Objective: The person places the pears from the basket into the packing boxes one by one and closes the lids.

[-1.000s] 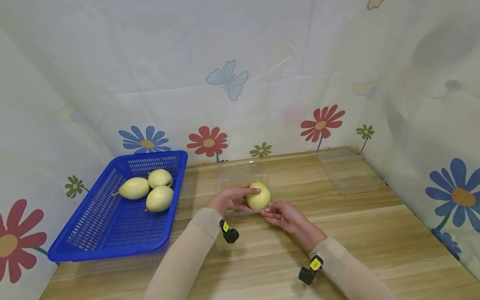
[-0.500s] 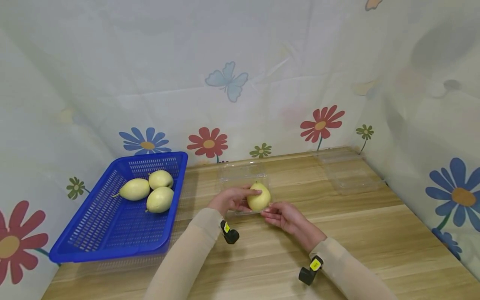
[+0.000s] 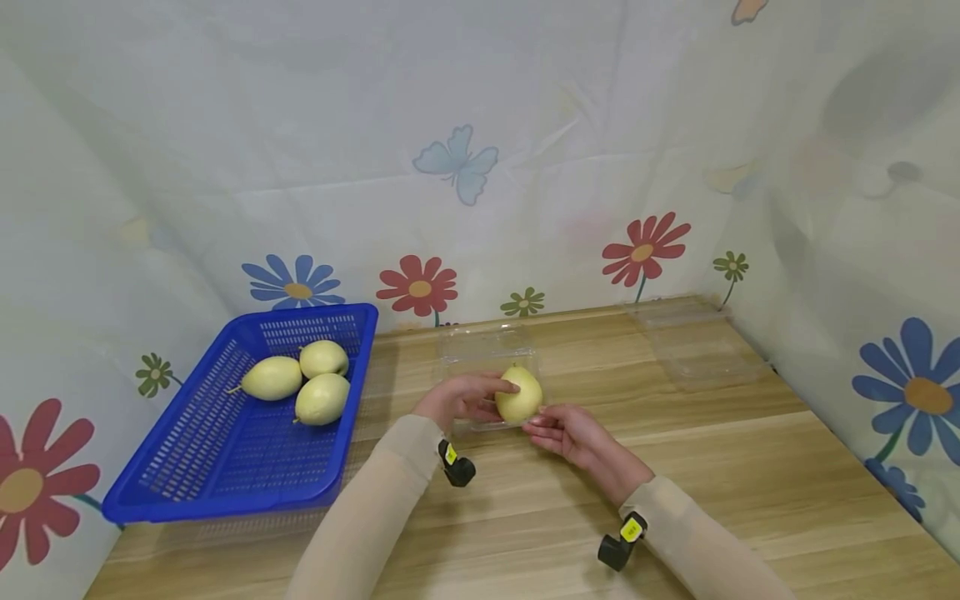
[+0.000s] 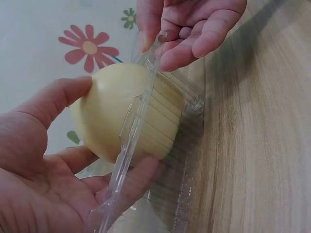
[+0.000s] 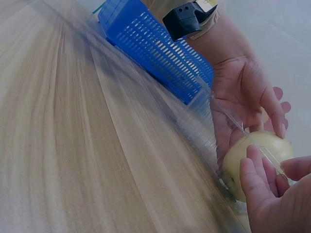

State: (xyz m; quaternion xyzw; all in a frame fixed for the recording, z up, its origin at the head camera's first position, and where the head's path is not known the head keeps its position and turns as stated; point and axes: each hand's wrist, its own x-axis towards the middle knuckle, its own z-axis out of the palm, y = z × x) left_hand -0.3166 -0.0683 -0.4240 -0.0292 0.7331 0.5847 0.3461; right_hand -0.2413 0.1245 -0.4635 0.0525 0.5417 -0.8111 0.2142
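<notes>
My left hand [image 3: 463, 398] holds a pale yellow pear [image 3: 519, 396], thumb on its upper side and fingers beneath. In the left wrist view, the lower part of the pear [image 4: 160, 116] shows through the ribbed wall of a clear plastic clamshell box [image 4: 129, 141], so it sits partly inside. Thumb and fingers of my right hand [image 3: 570, 433] pinch the near right corner of the box's rim. From the right wrist, the pear [image 5: 233, 167] lies between both hands. The box's hinged lid [image 3: 483, 340] stands open at the back.
On the left is a blue plastic basket [image 3: 225, 510] with three pears [image 3: 272, 379] in its far end. Another clear plastic container [image 3: 701, 354] lies at the back right of the wooden table [image 3: 750, 467]. A flower-patterned sheet [image 3: 570, 192] lines the walls behind.
</notes>
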